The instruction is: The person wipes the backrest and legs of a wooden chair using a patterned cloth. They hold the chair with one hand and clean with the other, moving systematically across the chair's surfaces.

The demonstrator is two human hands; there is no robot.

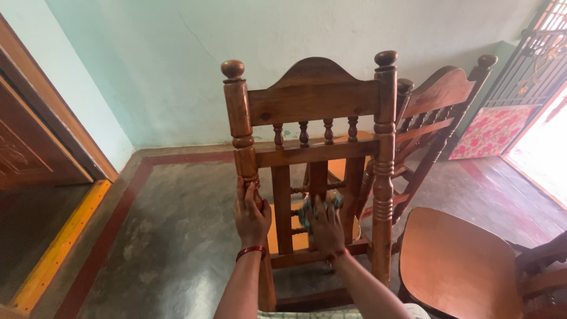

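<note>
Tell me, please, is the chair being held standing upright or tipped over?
Upright: the chair has vertical posts; the left hand grips one, the right hand presses a cloth.

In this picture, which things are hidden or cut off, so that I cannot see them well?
Head view:
- Greenish cloth: mostly covered by the right hand.
- Chair seat: hidden behind its back slats.
- Second chair: partly blocked by the first.
- Wooden seat: cut off by the right edge.
- Left hand: its fingers wrap behind the post.
</note>
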